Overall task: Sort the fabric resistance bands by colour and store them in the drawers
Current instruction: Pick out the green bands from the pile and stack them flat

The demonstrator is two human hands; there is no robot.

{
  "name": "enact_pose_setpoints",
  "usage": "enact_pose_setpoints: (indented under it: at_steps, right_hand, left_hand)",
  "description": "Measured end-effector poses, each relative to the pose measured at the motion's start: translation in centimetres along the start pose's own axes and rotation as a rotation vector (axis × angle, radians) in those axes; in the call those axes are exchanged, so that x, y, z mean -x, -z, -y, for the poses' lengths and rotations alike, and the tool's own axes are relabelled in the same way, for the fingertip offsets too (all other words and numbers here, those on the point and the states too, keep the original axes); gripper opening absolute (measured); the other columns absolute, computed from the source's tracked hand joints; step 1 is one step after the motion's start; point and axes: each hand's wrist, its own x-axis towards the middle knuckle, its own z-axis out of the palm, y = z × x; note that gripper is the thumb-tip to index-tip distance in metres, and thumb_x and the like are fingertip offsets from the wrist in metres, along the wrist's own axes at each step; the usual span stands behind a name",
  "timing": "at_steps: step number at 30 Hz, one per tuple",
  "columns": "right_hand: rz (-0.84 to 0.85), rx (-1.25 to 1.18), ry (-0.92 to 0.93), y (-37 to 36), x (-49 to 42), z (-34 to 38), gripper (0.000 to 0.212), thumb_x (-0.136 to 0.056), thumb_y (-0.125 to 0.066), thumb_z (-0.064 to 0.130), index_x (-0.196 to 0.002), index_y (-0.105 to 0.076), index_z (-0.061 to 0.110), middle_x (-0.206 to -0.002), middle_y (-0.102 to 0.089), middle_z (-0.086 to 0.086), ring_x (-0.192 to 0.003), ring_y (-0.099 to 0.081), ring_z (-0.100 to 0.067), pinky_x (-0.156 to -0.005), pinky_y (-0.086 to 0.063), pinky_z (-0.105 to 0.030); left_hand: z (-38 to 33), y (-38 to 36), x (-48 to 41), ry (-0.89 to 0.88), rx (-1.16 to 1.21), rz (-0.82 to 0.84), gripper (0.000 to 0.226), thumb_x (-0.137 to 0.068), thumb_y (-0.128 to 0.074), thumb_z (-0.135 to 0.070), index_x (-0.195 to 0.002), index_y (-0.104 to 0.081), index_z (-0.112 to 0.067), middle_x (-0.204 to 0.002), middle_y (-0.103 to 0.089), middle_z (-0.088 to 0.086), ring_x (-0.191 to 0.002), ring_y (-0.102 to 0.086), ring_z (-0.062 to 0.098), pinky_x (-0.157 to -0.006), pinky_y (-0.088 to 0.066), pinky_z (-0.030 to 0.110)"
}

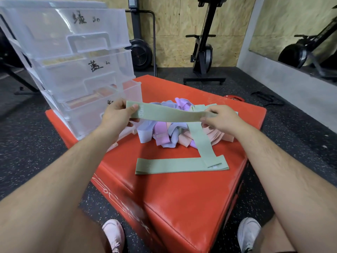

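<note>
A left grip [116,115] and a right grip [220,119] each pinch one end of a green band [164,114], thumb on top and fingers curled beneath, holding it flat and nearly level between them. Both forearms reach in from the near edge, wrists straight, the knuckles of the right grip turned up.

The band hangs above a tangled pile [164,132] of lilac, pale blue and peach bands heaped mid-way across a red padded box [182,198]. A second green strip [202,143] trails out of the pile toward the near right edge, its end lying on a flat green band [173,165] set crosswise there. From that band to the near corner runs bare red padding.

A clear drawer stack [82,70] stands on the box's left corner, hand-lettered on its fronts, its lower drawers pulled out just beside the left grip. Speckled black floor [291,143] surrounds the box on every side.
</note>
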Motion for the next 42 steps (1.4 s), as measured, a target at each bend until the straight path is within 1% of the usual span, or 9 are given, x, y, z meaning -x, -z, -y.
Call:
enact_pose_setpoints:
  at_steps: [3, 5, 8, 13, 19, 29, 33, 37, 42]
  right_hand:
    - [0.021, -0.162, -0.060, 1.5, 0.4, -1.0, 0.006, -0.090, -0.072, 0.007, -0.095, -0.069, 0.009, -0.093, -0.075, -0.013, -0.081, -0.076, -0.023, -0.074, -0.063, -0.042]
    - [0.024, -0.195, -0.089, 2.3, 0.8, -1.4, 0.013, -0.089, -0.071, 0.003, -0.098, -0.067, 0.012, -0.097, -0.075, -0.012, -0.086, -0.075, -0.025, -0.065, -0.063, -0.035]
    - [0.067, -0.120, -0.128, 3.0, 1.9, -2.0, 0.018, -0.089, -0.072, 0.005, -0.106, -0.067, 0.011, -0.094, -0.074, -0.008, -0.077, -0.071, -0.016, -0.056, -0.056, -0.024]
    - [0.174, 0.018, -0.161, 3.3, 3.8, -2.8, 0.018, -0.089, -0.073, 0.010, -0.106, -0.069, 0.015, -0.076, -0.062, -0.002, -0.068, -0.059, -0.019, -0.059, -0.047, -0.028]
    - [0.246, 0.182, -0.160, 2.3, 5.1, -4.9, 0.013, -0.083, -0.079, 0.014, -0.093, -0.073, 0.011, -0.068, -0.069, -0.003, -0.060, -0.062, -0.016, -0.071, -0.056, -0.042]
    - [0.275, 0.404, -0.153, -0.6, 6.2, -7.4, 0.026, -0.085, -0.076, 0.019, -0.111, -0.070, 0.018, -0.088, -0.063, 0.004, -0.078, -0.059, -0.015, -0.061, -0.042, -0.024]
    - [0.232, 0.423, -0.138, -1.0, 6.3, -7.7, 0.023, -0.086, -0.074, 0.019, -0.108, -0.070, 0.019, -0.085, -0.062, 0.005, -0.073, -0.057, -0.012, -0.060, -0.040, -0.024]
    - [0.247, 0.427, -0.155, -1.2, 6.5, -7.9, 0.021, -0.086, -0.073, 0.023, -0.106, -0.069, 0.021, -0.089, -0.063, 0.005, -0.079, -0.060, -0.017, -0.069, -0.044, -0.030]
    - [0.251, 0.458, -0.166, -1.3, 6.2, -7.2, 0.030, -0.082, -0.071, 0.030, -0.111, -0.066, 0.026, -0.098, -0.059, 0.010, -0.096, -0.058, -0.017, -0.076, -0.041, -0.028]
  left_hand:
    - [0.8, 0.9, -0.1, 0.098, -0.060, 0.058, 0.014, -0.090, -0.070, -0.020, -0.095, -0.066, -0.008, -0.086, -0.071, 0.005, -0.064, -0.066, 0.014, -0.057, -0.050, 0.027]
    - [1.3, 1.4, 0.1, 0.155, -0.123, 0.132, 0.018, -0.086, -0.074, -0.019, -0.095, -0.068, -0.005, -0.079, -0.067, 0.006, -0.063, -0.060, 0.016, -0.060, -0.049, 0.029]
    - [1.8, 1.8, 0.9, 0.211, -0.174, 0.216, 0.013, -0.082, -0.077, -0.015, -0.082, -0.066, -0.008, -0.073, -0.064, 0.007, -0.066, -0.058, 0.019, -0.060, -0.052, 0.029]
    - [2.3, 1.9, 2.5, 0.221, -0.269, 0.299, 0.018, -0.079, -0.080, -0.012, -0.077, -0.063, -0.010, -0.061, -0.062, 0.003, -0.049, -0.057, 0.011, -0.050, -0.051, 0.022]
    - [3.8, 1.5, 4.6, 0.197, -0.319, 0.319, 0.024, -0.080, -0.081, -0.011, -0.097, -0.064, -0.009, -0.072, -0.060, 0.004, -0.058, -0.057, 0.014, -0.057, -0.050, 0.028]
    - [7.6, 0.0, 6.4, 0.147, -0.467, 0.260, 0.021, -0.080, -0.081, -0.014, -0.092, -0.065, -0.007, -0.073, -0.059, 0.005, -0.057, -0.057, 0.020, -0.056, -0.057, 0.031]
    - [8.5, -0.6, 6.8, 0.145, -0.507, 0.254, 0.020, -0.083, -0.078, -0.015, -0.096, -0.065, -0.006, -0.078, -0.058, 0.003, -0.062, -0.060, 0.022, -0.066, -0.061, 0.040]
    - [9.2, -0.5, 6.4, 0.087, -0.645, 0.269, 0.021, -0.081, -0.079, -0.025, -0.090, -0.063, -0.015, -0.082, -0.062, 0.004, -0.059, -0.057, 0.018, -0.053, -0.051, 0.030]
    - [9.2, -0.9, 5.7, -0.103, -0.941, 0.250, 0.027, -0.074, -0.079, -0.028, -0.088, -0.057, -0.022, -0.103, -0.052, 0.009, -0.093, -0.052, 0.026, -0.083, -0.045, 0.035]
